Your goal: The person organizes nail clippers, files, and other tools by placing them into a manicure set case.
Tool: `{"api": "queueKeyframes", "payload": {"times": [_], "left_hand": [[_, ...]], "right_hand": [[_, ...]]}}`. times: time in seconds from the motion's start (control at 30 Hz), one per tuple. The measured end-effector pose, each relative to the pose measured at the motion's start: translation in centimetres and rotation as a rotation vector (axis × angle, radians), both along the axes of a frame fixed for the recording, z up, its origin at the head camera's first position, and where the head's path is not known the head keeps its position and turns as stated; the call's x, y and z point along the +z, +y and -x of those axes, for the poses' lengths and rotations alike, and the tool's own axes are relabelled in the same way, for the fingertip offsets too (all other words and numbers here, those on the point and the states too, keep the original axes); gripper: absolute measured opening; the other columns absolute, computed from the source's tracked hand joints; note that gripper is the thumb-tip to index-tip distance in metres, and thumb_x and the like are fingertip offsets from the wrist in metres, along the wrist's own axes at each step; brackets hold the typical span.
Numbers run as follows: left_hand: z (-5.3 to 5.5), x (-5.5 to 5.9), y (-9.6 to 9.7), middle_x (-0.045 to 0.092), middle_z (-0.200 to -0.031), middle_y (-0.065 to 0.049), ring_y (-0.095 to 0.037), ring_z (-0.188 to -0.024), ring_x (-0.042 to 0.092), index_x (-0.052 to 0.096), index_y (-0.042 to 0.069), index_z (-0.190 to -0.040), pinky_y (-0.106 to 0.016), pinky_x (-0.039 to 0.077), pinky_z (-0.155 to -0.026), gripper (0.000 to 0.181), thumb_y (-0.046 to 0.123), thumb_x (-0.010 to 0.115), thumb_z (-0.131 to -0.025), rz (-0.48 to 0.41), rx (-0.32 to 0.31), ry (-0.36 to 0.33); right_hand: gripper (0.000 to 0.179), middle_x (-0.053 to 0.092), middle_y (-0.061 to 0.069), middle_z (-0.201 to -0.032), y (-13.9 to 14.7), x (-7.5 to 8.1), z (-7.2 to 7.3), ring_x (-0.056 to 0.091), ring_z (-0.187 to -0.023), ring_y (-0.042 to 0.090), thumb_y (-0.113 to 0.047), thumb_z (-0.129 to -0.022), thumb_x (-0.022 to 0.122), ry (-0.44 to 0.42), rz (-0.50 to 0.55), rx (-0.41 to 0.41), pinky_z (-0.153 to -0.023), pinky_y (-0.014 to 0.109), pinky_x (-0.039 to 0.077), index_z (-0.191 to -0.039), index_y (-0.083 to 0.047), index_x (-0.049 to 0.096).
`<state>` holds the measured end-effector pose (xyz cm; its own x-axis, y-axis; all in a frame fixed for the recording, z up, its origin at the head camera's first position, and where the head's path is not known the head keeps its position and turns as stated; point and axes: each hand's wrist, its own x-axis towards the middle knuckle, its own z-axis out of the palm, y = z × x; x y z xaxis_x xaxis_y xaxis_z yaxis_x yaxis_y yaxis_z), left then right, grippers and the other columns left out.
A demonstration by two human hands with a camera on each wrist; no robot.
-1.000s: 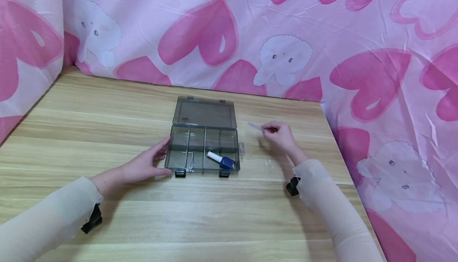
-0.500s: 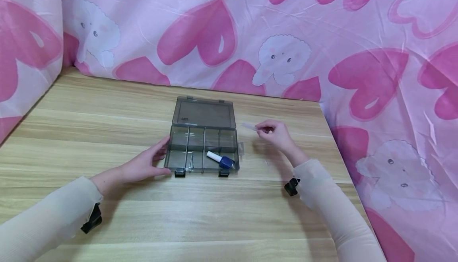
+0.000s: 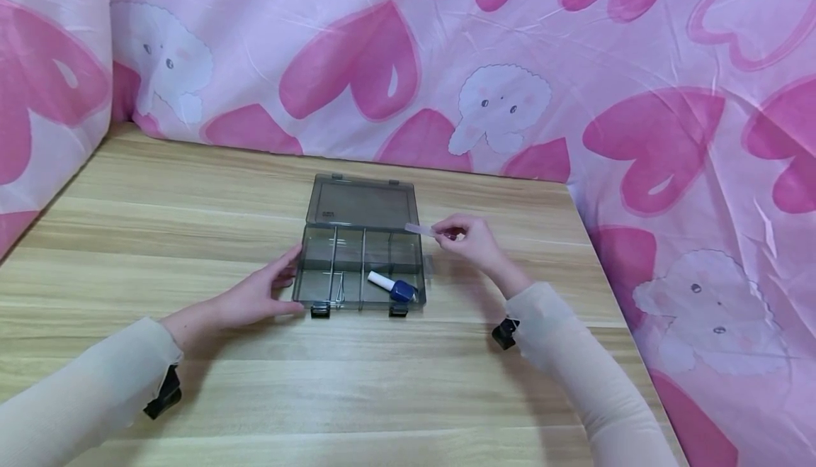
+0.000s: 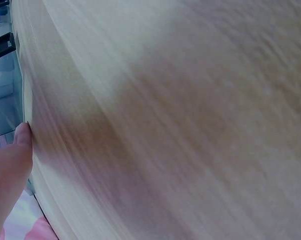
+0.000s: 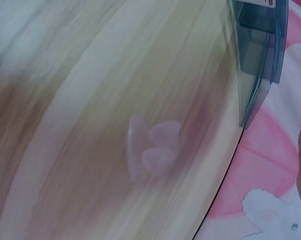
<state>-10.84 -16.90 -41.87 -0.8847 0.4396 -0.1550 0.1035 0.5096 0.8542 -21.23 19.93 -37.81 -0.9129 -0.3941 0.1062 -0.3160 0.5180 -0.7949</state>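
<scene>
A smoke-grey compartment box [image 3: 316,286] lies on the table with its lid [image 3: 363,201] folded back. Inside are a nail polish bottle [image 3: 401,290] with a white cap, in the right compartment, and thin metal pieces [image 3: 341,286] further left. My left hand [image 3: 251,293] rests against the box's left side, thumb at the near corner and fingers along the wall. Between thumb and fingers, my right hand [image 3: 472,240] pinches a thin pale strip [image 3: 419,229], whose tip is over the box's right edge near the hinge. Its exact kind is unclear.
In the right wrist view, a small clear piece with rounded lobes [image 5: 160,155] is on the wooden table [image 3: 382,396], right of the box. Pink heart-patterned cloth [image 3: 357,63] hangs behind the table and at both sides.
My right hand has moved left with the pale strip, from beside the box to over its right edge. My left hand and the box have stayed in place.
</scene>
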Motion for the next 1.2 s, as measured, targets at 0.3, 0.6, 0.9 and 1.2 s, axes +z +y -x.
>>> {"api": "queueKeyframes", "payload": {"times": [0.3, 0.6, 0.9, 1.2], "left_hand": [[-0.1, 0.0, 0.1, 0.02, -0.149, -0.033, -0.048, -0.13, 0.036, 0.0, 0.001, -0.149, -0.054, 0.031, -0.11, 0.108, 0.023, 0.075, -0.076, -0.02, 0.005, -0.003], [0.0, -0.3, 0.2, 0.02, -0.149, -0.032, -0.047, -0.129, 0.037, 0.0, 0.0, -0.149, -0.053, 0.032, -0.11, 0.108, 0.022, 0.076, -0.076, -0.032, 0.006, 0.006], [-0.1, -0.3, 0.1, 0.02, -0.149, -0.032, -0.047, -0.13, 0.036, 0.0, 0.001, -0.149, -0.052, 0.032, -0.11, 0.108, 0.022, 0.076, -0.076, -0.031, 0.009, 0.006], [0.0, -0.2, 0.1, 0.02, -0.149, -0.032, -0.047, -0.13, 0.036, 0.0, 0.001, -0.149, -0.052, 0.032, -0.111, 0.107, 0.021, 0.076, -0.076, -0.038, 0.011, 0.001]], "right_hand": [[0.018, 0.069, 0.017, -0.092, -2.0, -0.1, -0.3, 0.056, -0.075, 0.01, 0.001, -0.08, 0.065, 0.001, -0.018, 0.057, -0.069, 0.03, 0.055, -0.096, 0.001, 0.072], [0.018, 0.068, 0.016, -0.09, -3.4, -0.3, -0.3, 0.056, -0.074, 0.012, 0.002, -0.079, 0.065, 0.015, -0.025, 0.101, -0.067, 0.03, 0.054, -0.096, 0.002, 0.072], [0.017, 0.068, 0.014, -0.088, -4.3, -1.0, -0.3, 0.056, -0.074, 0.012, -0.001, -0.08, 0.065, 0.008, -0.045, 0.135, -0.064, 0.023, 0.052, -0.095, 0.0, 0.072], [0.016, 0.069, 0.012, -0.091, -4.7, -1.6, -0.2, 0.057, -0.076, 0.012, -0.002, -0.081, 0.066, 0.001, -0.082, 0.143, -0.064, 0.017, 0.052, -0.095, -0.002, 0.072]]}}
